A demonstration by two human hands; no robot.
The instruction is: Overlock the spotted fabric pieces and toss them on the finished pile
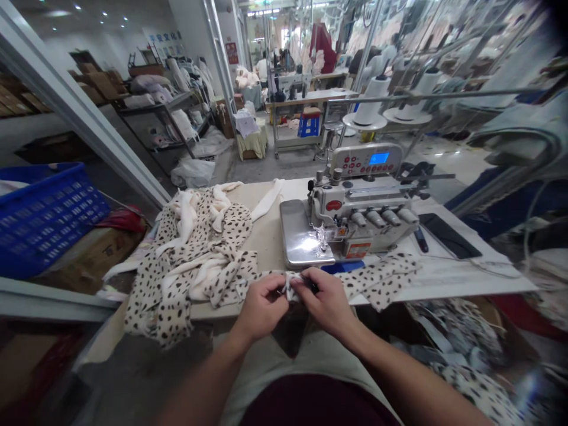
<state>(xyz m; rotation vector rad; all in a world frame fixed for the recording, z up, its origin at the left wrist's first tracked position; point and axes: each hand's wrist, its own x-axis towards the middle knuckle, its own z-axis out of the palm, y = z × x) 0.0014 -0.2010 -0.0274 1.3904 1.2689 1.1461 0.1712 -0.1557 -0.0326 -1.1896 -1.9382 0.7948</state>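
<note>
At the table's front edge, my left hand (pixel 263 305) and my right hand (pixel 327 299) are close together, both pinching a cream fabric strip with dark spots (pixel 377 280). The strip stretches rightward past my right hand and lies along the front of the table. Just behind my hands stands a sewing machine (pixel 364 201) with a shiny metal plate (pixel 304 234) and a lit blue display. To the left, a heap of spotted fabric pieces (pixel 177 266) hangs partly over the table edge. My fingertips partly hide the pinched fabric.
A dark phone (pixel 450 236) and a small dark tool (pixel 420 241) lie right of the machine. White thread cones (pixel 373 100) stand behind it. A blue basket (pixel 48 213) is at far left. Fabric scraps (pixel 461 331) fill a box at lower right. A metal post slants at left.
</note>
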